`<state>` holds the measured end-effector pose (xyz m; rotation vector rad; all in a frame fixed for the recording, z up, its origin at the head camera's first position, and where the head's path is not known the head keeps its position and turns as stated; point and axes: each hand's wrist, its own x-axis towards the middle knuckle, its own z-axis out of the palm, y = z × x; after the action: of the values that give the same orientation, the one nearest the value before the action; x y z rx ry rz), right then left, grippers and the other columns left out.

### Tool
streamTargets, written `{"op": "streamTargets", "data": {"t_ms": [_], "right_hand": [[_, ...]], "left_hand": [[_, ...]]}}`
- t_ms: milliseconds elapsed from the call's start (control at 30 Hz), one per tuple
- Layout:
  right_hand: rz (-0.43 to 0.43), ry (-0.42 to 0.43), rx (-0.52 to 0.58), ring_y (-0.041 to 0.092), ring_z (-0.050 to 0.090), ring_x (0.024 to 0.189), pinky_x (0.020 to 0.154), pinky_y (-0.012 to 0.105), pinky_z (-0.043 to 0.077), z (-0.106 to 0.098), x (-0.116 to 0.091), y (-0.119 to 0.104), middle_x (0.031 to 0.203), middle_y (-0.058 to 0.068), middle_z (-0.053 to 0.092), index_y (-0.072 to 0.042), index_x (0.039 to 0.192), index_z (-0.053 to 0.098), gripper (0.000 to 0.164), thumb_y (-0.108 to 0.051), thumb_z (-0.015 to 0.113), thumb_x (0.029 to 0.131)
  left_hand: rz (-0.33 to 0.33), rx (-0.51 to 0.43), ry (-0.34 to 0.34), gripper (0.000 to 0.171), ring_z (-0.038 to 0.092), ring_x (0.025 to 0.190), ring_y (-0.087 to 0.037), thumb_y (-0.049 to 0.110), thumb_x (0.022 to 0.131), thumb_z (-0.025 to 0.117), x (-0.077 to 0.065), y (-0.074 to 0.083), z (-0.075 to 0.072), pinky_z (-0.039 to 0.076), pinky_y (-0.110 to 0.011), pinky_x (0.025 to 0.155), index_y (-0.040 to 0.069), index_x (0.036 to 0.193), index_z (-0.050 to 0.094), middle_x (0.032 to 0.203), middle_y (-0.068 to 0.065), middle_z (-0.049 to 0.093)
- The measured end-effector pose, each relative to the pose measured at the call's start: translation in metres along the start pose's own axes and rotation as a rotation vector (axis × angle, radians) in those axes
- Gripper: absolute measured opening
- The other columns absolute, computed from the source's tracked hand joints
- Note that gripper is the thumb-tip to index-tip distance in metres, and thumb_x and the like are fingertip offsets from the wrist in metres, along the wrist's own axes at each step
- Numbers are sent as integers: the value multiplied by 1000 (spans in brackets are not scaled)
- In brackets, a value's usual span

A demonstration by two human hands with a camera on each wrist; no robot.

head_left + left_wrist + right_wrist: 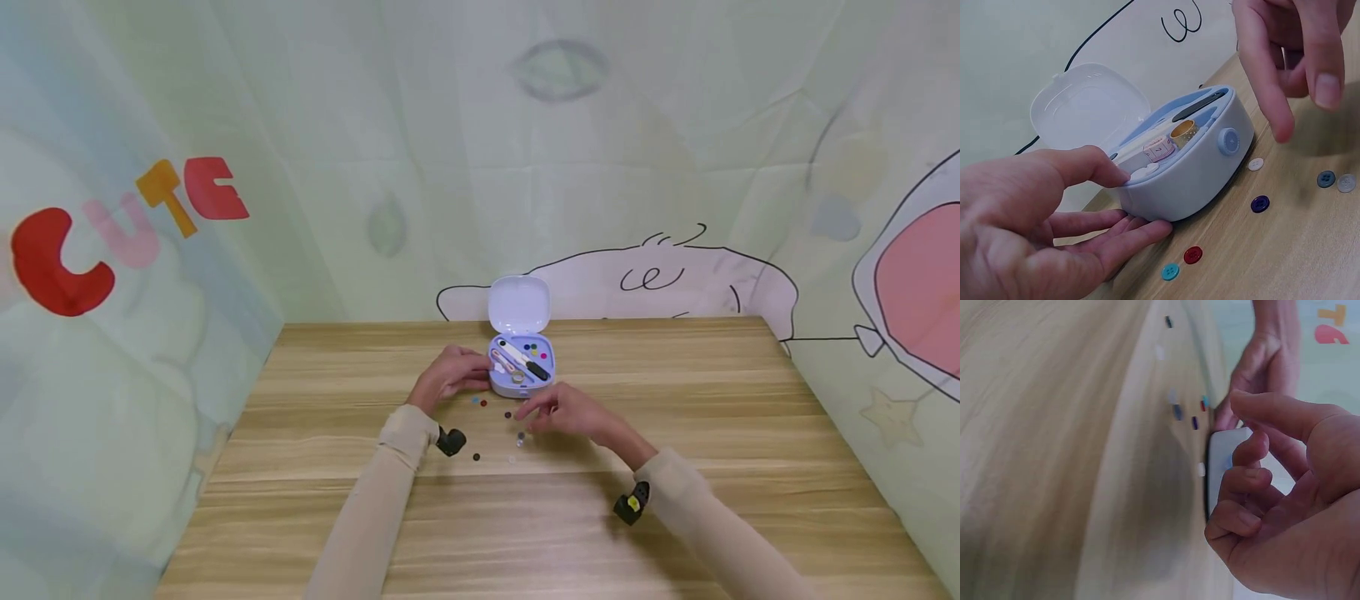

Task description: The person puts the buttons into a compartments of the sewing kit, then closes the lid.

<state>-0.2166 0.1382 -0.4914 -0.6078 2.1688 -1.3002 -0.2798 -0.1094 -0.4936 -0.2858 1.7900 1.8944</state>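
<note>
A pale blue and white sewing box (1188, 187) stands on the table with its lid (520, 304) raised. My left hand (456, 371) holds its left side, thumb on the rim and fingers low against the wall. In the box lie a small tape measure (1159, 150), a gold thimble (1184, 133), a black-ended tool (537, 370) and several coloured buttons (534, 348). My right hand (566, 412) hovers near the front right corner, fingers loosely bent with nothing between them. Below it on the table are a navy button (1260, 204) and a white button (1255, 164).
A red button (1193, 255) and a light blue button (1170, 271) lie by the left fingers. Nearer me are a grey-blue button (1326, 179), a clear button (1346, 182) and a black button (476, 457). A printed curtain (337, 208) hangs behind the wooden table (337, 367).
</note>
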Motion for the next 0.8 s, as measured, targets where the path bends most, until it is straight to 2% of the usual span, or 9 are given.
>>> {"op": "streamTargets", "data": {"t_ms": [133,367,633,800], "right_hand": [[-9,12,-62,11,50,64,53,19,39,7,2,7,74,-1,65,-5,110,80,21,-2,78,89],[-84,48,-155,5,53,65,53,16,41,15,6,19,93,3,76,-5,102,82,17,0,80,86],[-92,92,-239,4,54,66,55,17,43,21,8,18,89,-1,76,-8,95,83,13,0,81,85],[-80,119,-279,5,53,65,55,18,42,23,9,16,77,-5,70,-10,89,82,9,-3,83,85]], "left_hand": [[14,-11,-6,40,71,96,-28,-4,96,65,2,-2,0,60,-44,96,-18,132,54,117,-29,68],[16,-15,-11,37,70,93,-25,-5,97,64,3,-3,-1,61,-43,95,-18,130,54,115,-28,69],[1,-11,-12,40,70,99,-28,-4,97,65,2,-2,-1,60,-44,97,-17,133,53,121,-31,67],[-1,-8,-8,40,71,98,-28,-3,97,65,4,-3,-2,62,-42,93,-16,133,54,121,-30,67]]}}
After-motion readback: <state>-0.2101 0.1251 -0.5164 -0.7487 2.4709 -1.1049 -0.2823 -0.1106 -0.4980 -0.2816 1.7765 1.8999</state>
